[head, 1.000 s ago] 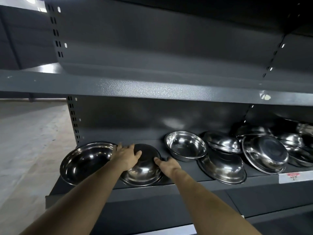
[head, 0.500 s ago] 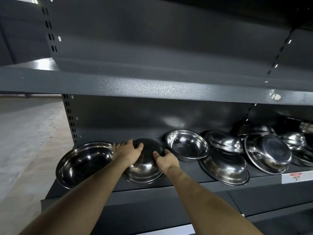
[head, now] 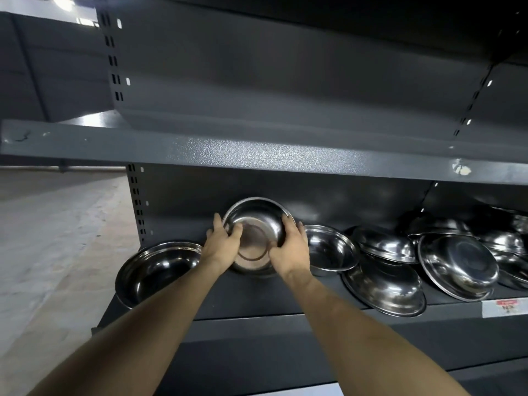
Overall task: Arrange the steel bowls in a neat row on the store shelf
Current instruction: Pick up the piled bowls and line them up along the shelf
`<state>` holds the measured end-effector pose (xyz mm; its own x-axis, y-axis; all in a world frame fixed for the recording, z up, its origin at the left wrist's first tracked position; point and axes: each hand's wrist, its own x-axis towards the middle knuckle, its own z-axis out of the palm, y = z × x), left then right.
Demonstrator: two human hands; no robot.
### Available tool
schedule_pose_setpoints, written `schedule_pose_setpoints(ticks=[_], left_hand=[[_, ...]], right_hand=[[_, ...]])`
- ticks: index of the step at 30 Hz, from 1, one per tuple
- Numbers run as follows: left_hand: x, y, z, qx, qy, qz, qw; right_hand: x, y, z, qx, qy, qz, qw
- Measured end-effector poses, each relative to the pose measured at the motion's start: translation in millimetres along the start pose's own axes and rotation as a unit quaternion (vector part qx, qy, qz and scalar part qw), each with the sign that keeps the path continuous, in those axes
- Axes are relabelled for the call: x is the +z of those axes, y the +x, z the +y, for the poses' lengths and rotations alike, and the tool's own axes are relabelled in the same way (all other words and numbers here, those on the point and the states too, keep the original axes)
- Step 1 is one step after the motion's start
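My forearms: both bare, reaching forward and up from the bottom of the view, converging on one bowl.
My left hand (head: 223, 247): fingers curled round the left rim of the held bowl (head: 257, 232), thumb lying on its inside face.
My right hand (head: 290, 247): gripping the bowl's right rim, fingers wrapped over the edge.
Held bowl: steel, tipped up on edge with its hollow facing me, its top rim close to the back panel (head: 357, 195) of the shelf (head: 257, 298); I cannot tell whether its lower edge touches the shelf.
Front edge: the shelf lip runs below my wrists; a price label (head: 504, 307) sits on it at the right.
Left neighbour: a large bowl (head: 158, 270) just beside my left wrist, tilted, reaching past the shelf's left end.
Right neighbour: a shallow bowl (head: 328, 248) lies open side up, just beside my right hand.
Farther right: a leaning bowl (head: 384, 287) at the lip, a tilted bowl (head: 458, 265) facing me, others heaped behind, overlapping.
Room: bare shelf surface in front of the held bowl.
Above: the upper shelf (head: 257, 155) overhangs the held bowl with a gap.
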<state>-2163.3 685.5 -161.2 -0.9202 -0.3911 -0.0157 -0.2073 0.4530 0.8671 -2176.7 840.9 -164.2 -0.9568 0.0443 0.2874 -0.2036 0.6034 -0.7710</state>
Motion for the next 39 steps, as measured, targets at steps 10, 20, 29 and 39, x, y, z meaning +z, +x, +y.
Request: schedule_pose_setpoints(ticks=[10,20,29,39], left_hand=[[-13.8,-26.2,8.4,-0.022,-0.114,0.024,0.993],[-29.4,-45.2,5.9,-0.015,-0.183,0.079,0.98],[-43.5,-59.6,-10.5,0.053,-0.115,0.047,0.991],[-103.7,-56.2,-41.1,0.056,-0.01,0.105,0.993]], right_hand=[[-4.5,-20.2,-25.5,0.07,0.209,0.136,0.966],[-6.8,-26.0,-35.9,0.196,0.312,0.178,0.912],[2.7,-42.8,-48.5,0.238,0.214,0.086,0.943],[27.0,-45.1,-72.3,0.193,0.195,0.072,0.959]])
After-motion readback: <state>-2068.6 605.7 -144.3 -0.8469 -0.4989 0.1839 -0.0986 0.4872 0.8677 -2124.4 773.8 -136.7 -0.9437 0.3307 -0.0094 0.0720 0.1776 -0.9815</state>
